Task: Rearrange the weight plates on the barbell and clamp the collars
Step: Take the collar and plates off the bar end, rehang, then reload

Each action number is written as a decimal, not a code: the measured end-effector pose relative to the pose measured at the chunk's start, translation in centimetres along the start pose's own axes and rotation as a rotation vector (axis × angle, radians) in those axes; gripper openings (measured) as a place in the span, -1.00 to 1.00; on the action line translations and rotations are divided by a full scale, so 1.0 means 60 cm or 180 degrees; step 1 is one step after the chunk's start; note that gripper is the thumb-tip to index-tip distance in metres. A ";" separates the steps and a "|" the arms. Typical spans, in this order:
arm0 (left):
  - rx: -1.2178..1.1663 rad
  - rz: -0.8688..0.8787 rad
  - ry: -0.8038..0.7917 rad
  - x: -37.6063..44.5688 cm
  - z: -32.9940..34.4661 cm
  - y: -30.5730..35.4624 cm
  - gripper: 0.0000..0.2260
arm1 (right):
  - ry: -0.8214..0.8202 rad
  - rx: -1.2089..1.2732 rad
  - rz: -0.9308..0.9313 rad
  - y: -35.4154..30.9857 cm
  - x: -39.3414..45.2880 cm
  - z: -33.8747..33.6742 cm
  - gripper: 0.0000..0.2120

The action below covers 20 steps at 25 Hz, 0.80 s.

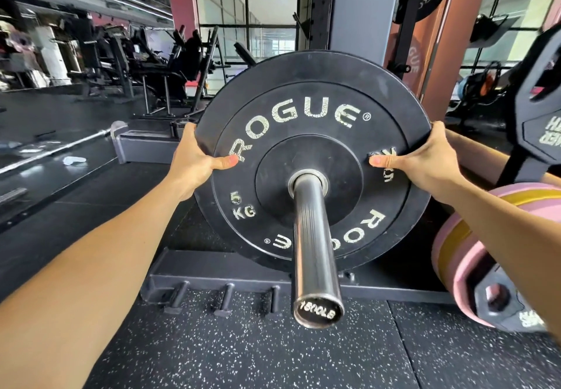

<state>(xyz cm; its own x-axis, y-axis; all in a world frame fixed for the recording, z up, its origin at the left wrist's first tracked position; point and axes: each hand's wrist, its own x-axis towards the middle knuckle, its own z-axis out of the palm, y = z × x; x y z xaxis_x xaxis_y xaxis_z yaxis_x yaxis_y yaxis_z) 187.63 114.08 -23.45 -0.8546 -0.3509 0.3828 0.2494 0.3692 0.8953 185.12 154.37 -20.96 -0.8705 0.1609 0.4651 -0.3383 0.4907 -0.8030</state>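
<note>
I stand at the end of a barbell, looking down its chrome sleeve [314, 236], which points straight at me with its end cap nearest the camera. A black bumper plate [314, 161] sits on the sleeve, pushed far back from the cap; its face reads "ROGUE" and "5 KG" in worn pale lettering. My left hand [194, 158] grips the plate's left rim, thumb pressed flat on the face beside the letter R, the other fingers curled around behind the edge and hidden from me. My right hand [425, 158] grips the right rim in the same way, thumb flat on the face, fingers wrapped out of sight behind. Both arms reach forward, nearly straight. Under my right forearm stands a pink and yellow plate [455, 246]. Below the sleeve lies speckled black rubber flooring [212, 352], and a dark steel rack base [230, 285] with short pegs runs across under the bumper plate
</note>
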 end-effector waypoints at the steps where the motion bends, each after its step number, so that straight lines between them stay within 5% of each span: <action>1: -0.0012 0.0016 0.0003 0.014 0.006 -0.005 -0.34 | 0.0007 0.0008 0.0006 0.006 0.013 0.008 -0.02; 20: -0.0068 0.0212 -0.0040 0.180 0.076 -0.059 -0.39 | 0.0082 0.0053 -0.0091 0.078 0.182 0.096 -0.08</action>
<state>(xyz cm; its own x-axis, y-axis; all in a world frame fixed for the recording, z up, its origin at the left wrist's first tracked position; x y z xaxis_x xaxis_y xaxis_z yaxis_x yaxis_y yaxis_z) 175.44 112.90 -23.55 -0.8414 -0.3152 0.4390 0.3156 0.3728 0.8726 171.97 153.49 -21.79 -0.8509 0.1691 0.4973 -0.3691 0.4812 -0.7951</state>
